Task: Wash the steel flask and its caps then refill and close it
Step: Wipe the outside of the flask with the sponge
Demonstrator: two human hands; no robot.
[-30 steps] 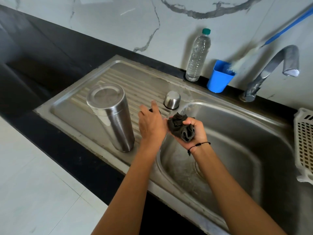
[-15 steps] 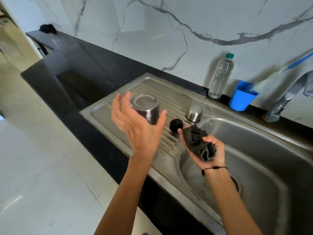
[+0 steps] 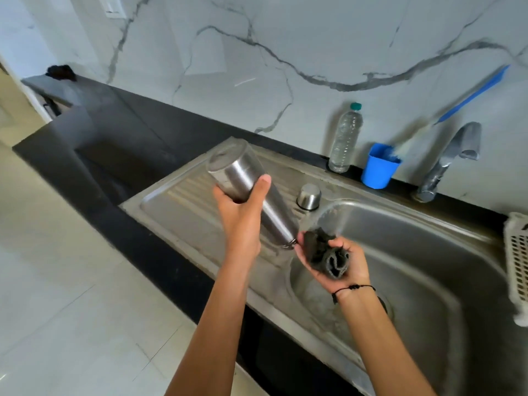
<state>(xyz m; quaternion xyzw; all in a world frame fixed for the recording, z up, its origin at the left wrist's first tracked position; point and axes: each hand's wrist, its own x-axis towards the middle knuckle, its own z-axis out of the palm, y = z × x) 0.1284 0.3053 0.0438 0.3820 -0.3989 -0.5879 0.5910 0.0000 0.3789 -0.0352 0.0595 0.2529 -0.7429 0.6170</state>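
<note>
Left hand (image 3: 243, 221) grips steel flask (image 3: 248, 192), right hand (image 3: 334, 264) holds dark scrub cloth (image 3: 325, 252) over sink (image 3: 414, 252).
Flask tilted, base up-left, mouth down-right over drainboard edge, mouth just beside the cloth; touching or not, cannot tell. Left fingers and thumb wrapped round flask body. Right palm up, fingers curled round the bunched cloth. Steel cap (image 3: 308, 196) sits on drainboard behind flask. Plastic water bottle (image 3: 345, 138) and blue cup (image 3: 378, 165) with blue-handled brush (image 3: 468, 98) stand on black bench (image 3: 137, 144) by wall, tap (image 3: 448, 161) right of them. White basket (image 3: 518, 264) at far right edge.
</note>
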